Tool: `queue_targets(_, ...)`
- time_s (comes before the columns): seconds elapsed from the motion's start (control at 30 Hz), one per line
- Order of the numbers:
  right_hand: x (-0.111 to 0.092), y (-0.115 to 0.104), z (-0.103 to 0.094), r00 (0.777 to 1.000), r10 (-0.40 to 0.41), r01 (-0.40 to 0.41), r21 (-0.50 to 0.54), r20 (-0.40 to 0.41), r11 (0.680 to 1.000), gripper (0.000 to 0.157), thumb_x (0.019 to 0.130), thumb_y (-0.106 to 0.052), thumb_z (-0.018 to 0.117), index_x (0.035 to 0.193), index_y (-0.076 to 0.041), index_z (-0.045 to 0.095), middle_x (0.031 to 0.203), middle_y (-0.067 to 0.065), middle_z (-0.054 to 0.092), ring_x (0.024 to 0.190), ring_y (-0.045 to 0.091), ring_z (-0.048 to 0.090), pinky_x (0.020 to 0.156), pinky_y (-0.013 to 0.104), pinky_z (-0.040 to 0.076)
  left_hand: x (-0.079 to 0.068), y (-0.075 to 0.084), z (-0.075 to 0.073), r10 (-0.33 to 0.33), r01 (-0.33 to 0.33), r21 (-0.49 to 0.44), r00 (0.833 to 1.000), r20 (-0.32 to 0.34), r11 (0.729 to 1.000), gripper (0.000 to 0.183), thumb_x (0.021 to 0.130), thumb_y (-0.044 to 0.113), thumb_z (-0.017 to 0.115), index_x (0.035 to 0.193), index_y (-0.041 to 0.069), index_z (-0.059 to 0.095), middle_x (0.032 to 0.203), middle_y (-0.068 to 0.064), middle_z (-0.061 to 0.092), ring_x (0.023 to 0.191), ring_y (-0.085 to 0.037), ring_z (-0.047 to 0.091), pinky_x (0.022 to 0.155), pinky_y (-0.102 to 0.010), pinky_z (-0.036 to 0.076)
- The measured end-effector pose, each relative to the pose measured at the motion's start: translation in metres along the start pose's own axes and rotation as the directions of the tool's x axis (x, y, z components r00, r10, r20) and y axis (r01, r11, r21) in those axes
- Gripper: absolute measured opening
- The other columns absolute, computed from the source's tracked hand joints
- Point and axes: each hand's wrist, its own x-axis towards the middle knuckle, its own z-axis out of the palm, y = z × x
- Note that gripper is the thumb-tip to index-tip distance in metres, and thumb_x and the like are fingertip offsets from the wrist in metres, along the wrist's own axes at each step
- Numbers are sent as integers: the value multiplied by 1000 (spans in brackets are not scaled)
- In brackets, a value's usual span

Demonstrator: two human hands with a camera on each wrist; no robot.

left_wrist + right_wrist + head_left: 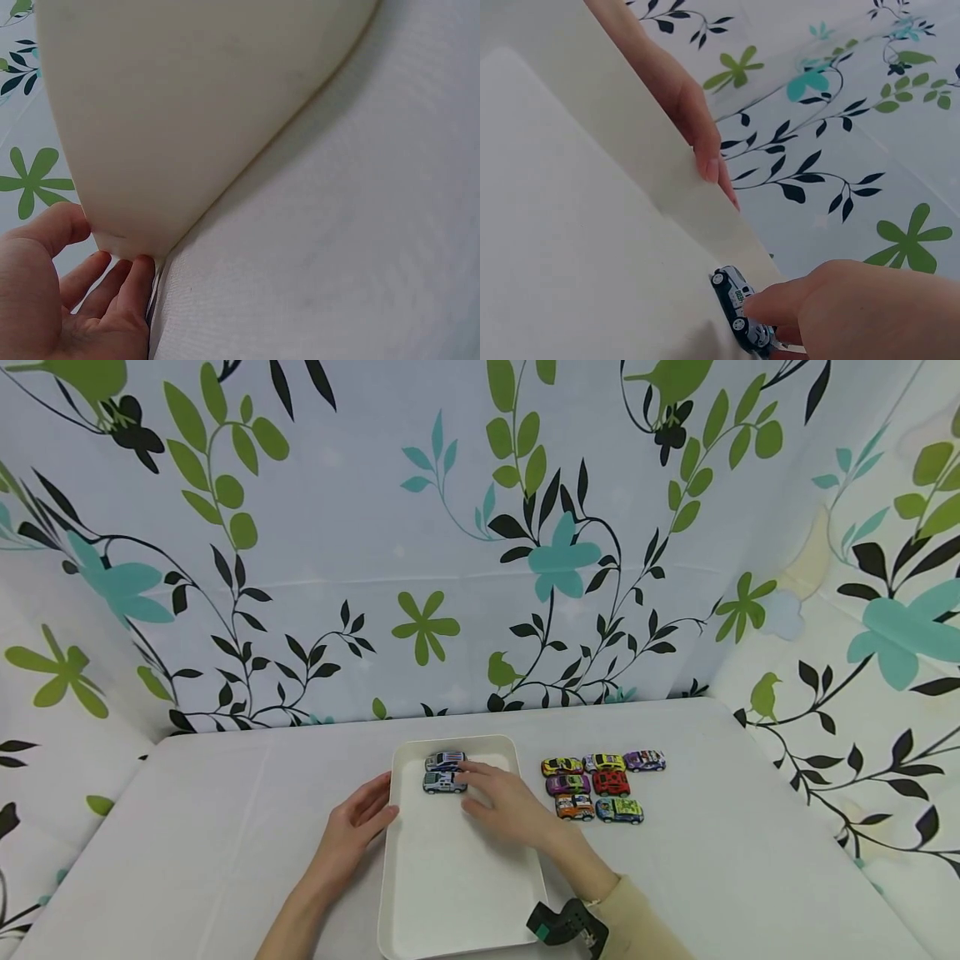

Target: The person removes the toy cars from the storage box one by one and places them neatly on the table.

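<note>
A white rectangular tray (465, 877) lies on the table. Inside it, near the far end, two silver-blue toy cars stand side by side: a nearer one (442, 782) and a farther one (444, 761). My right hand (510, 802) reaches over the tray's right rim and pinches the nearer toy car (731, 300) at its right end; some of its fingers are hidden behind the thumb in the right wrist view. At the tray's left wall, my left hand (363, 818) holds the rim, its thumb (709, 165) over the inside and fingers (135, 292) against the outside.
Right of the tray, several colourful toy cars stand grouped in rows, among them a red one (611, 783), an orange one (574, 807) and a purple-white one (645, 761). A patterned cloth (315, 552) hangs behind the white table (720, 860). A black wrist device (570, 927) overlaps the tray's near right corner.
</note>
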Motion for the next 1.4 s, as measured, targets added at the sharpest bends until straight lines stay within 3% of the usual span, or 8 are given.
queue_targets(0.17, 0, 0, 2, 1000, 2, -1, -51, 22, 999, 37, 99, -15, 61, 134, -1, 61, 145, 15, 55, 134, 33, 52, 114, 47, 42, 0, 0, -1, 4, -4, -9, 1000, 4, 1000, 58, 98, 22, 66, 150, 12, 43, 155, -11, 44, 143, -27, 42, 109, -31, 46)
queue_targets(0.37, 0, 0, 2, 1000, 9, -9, -38, -5, 999, 32, 98, -15, 63, 129, -5, 65, 137, 11, 60, 128, 27, 57, 110, 42, 48, 0, -1, -1, 2, -2, -2, 1000, 4, 1000, 58, 98, 22, 66, 150, 12, 43, 155, -11, 43, 143, -27, 42, 109, -31, 46)
queue_targets(0.63, 2, -2, 2, 1000, -7, 8, -72, 13, 997, 31, 98, -14, 63, 128, -6, 66, 140, 12, 59, 132, 31, 54, 113, 46, 44, 1, 0, -2, 4, -4, -6, 1000, 3, 1000, 58, 98, 20, 66, 150, 10, 43, 155, -12, 44, 143, -27, 42, 108, -29, 47)
queue_targets(0.83, 2, -2, 2, 1000, 8, -8, -71, 9, 997, 27, 97, -15, 64, 123, -8, 69, 136, 11, 61, 128, 28, 57, 110, 43, 47, 0, 1, -1, -7, 7, -7, 1000, 3, 1000, 58, 98, 21, 66, 150, 11, 42, 155, -11, 43, 144, -27, 42, 110, -32, 46)
queue_targets(1.1, -1, -3, 3, 999, -30, 32, -91, 23, 995, 20, 96, -16, 67, 113, -12, 76, 139, 16, 59, 129, 32, 55, 110, 47, 46, -1, 2, -1, -5, 5, -1, 1000, 10, 1000, 59, 98, 23, 66, 150, 12, 42, 156, -11, 43, 144, -27, 41, 110, -32, 46)
queue_targets(1.4, -3, -6, 2, 1000, 11, -8, -94, 24, 996, 21, 96, -18, 66, 113, -10, 75, 140, 14, 57, 130, 30, 53, 111, 47, 45, -1, 2, -2, -3, 4, -24, 1000, 21, 1000, 58, 98, 21, 65, 151, 11, 41, 156, -11, 42, 145, -26, 40, 108, -26, 47)
